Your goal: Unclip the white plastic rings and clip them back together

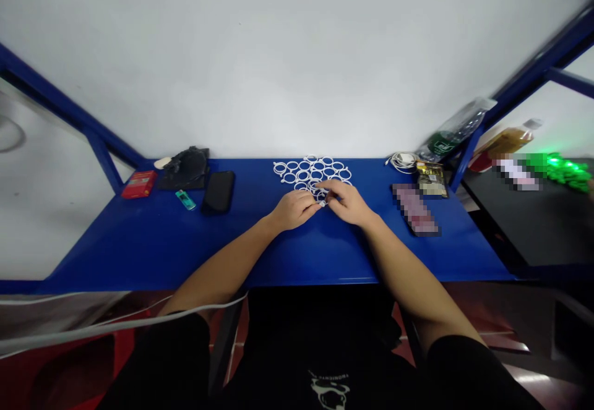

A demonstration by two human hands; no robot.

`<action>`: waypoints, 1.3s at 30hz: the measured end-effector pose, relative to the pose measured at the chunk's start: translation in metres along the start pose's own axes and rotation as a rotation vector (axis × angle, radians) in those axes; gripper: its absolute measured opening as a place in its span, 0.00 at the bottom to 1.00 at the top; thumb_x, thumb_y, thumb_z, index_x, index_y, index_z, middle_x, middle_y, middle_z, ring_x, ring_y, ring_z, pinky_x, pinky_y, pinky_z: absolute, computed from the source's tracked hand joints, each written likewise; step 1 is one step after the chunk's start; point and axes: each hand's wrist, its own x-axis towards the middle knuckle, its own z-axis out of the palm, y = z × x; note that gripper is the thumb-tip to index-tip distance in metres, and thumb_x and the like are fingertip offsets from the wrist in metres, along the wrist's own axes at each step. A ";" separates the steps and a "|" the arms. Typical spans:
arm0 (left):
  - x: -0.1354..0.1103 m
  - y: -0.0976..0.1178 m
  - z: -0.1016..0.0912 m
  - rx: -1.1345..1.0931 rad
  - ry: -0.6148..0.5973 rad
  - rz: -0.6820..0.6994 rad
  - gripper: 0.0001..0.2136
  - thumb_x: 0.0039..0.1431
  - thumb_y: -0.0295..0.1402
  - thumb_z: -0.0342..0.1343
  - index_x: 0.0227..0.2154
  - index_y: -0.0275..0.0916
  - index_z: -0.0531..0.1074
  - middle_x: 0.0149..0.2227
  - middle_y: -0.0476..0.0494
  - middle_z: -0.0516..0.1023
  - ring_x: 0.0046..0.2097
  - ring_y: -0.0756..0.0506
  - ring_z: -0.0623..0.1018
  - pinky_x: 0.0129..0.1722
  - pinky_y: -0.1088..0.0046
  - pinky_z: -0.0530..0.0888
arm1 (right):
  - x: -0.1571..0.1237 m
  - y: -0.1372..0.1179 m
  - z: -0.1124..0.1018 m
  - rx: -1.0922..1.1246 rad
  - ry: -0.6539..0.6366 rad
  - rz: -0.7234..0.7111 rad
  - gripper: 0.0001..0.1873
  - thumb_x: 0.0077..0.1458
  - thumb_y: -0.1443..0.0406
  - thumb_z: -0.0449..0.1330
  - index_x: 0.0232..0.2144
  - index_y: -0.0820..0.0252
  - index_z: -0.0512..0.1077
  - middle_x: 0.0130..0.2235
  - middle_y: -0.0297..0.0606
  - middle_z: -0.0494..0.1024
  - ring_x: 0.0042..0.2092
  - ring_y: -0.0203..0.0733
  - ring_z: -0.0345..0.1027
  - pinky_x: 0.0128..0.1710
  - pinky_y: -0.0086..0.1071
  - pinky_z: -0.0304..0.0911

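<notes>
Many thin white rings [304,166], each with a small nub like a looped cable tie, lie joined or touching in a flat cluster on the blue table [288,255]. At the near edge of the cluster, my left hand [296,209] is closed, thumb and forefinger pinching a white ring [322,202] by its nub. From the other side my right hand [347,202] grips the same ring, its fingers bent over the cluster and hiding part of it. How the held ring links to its neighbours is too small to tell.
Left of my hands lie a black phone [218,192], a teal lighter [185,200], a red box [139,184] and a crumpled black bag [186,166]. On the right are a coiled white cable [403,161], a packet [432,179], a blurred-out item [415,209] and a leaning bottle [457,132].
</notes>
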 end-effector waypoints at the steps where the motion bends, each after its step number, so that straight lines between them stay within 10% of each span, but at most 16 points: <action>1: 0.000 0.001 -0.001 -0.001 -0.010 0.011 0.23 0.78 0.44 0.44 0.29 0.40 0.74 0.29 0.43 0.77 0.34 0.44 0.77 0.40 0.65 0.73 | 0.000 0.002 -0.005 -0.030 0.050 0.041 0.24 0.58 0.71 0.53 0.54 0.57 0.76 0.53 0.43 0.83 0.44 0.45 0.77 0.48 0.38 0.71; 19: -0.007 -0.015 0.008 -0.050 -0.123 -0.116 0.10 0.71 0.39 0.58 0.44 0.42 0.83 0.40 0.45 0.86 0.41 0.45 0.84 0.45 0.67 0.78 | -0.003 0.032 -0.007 -0.404 -0.253 0.249 0.08 0.62 0.67 0.64 0.44 0.56 0.80 0.45 0.43 0.81 0.44 0.47 0.74 0.41 0.34 0.65; 29: -0.003 -0.016 0.006 -0.023 -0.115 -0.269 0.14 0.74 0.45 0.55 0.42 0.42 0.81 0.41 0.45 0.86 0.42 0.43 0.84 0.43 0.67 0.76 | 0.003 0.017 -0.005 -0.302 -0.179 0.212 0.08 0.65 0.68 0.60 0.42 0.56 0.79 0.43 0.40 0.85 0.43 0.46 0.76 0.41 0.34 0.63; 35: -0.005 -0.026 0.006 -0.026 0.000 -0.404 0.19 0.72 0.44 0.58 0.59 0.39 0.71 0.35 0.47 0.84 0.35 0.44 0.82 0.36 0.69 0.73 | 0.001 0.008 -0.001 -0.153 -0.008 0.194 0.09 0.66 0.65 0.58 0.43 0.57 0.79 0.39 0.39 0.85 0.35 0.42 0.75 0.38 0.33 0.64; 39: -0.005 -0.023 0.008 0.021 -0.072 -0.262 0.13 0.75 0.43 0.53 0.43 0.41 0.78 0.33 0.47 0.82 0.35 0.45 0.81 0.35 0.70 0.72 | -0.001 0.007 0.009 -0.005 0.018 0.077 0.10 0.60 0.68 0.59 0.42 0.56 0.79 0.40 0.39 0.85 0.36 0.41 0.75 0.39 0.33 0.67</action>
